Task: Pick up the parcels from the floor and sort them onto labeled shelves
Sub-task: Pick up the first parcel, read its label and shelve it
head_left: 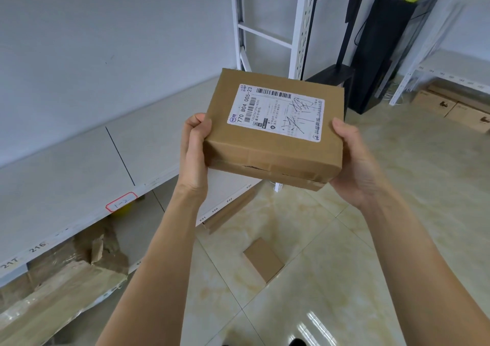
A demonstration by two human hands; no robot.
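Two bare forearms reach forward from the bottom of the view, over a glossy tiled floor (pixel 305 292). A small flat cardboard parcel (pixel 263 259) lies on the tiles between the arms, well below the hands.

The left hand (pixel 195 150) and right hand (pixel 354 160) hold a brown cardboard box (pixel 274 131) between them, raised in the air in front of the person. The left hand's fingers (pixel 196 125) are curled shut against the box's left edge, the thumb on top at the corner. The right hand clamps the right edge, thumb (pixel 342 129) along the top rim and the other fingers hidden beneath the box. The box sits level with a slight tilt, its white shipping label (pixel 275 112) facing up, printed with barcodes and marked with black handwriting.

To the left, a pale shelf (pixel 79 165) runs along the wall, with a red-bordered tag (pixel 121 201) on its front lip and number stickers along the edge. Torn cardboard (pixel 66 274) lies on the level below. Beyond the box stand white rack uprights (pixel 302 27) and a black cabinet (pixel 384 54); further cartons (pixel 456 107) sit under the far right rack.
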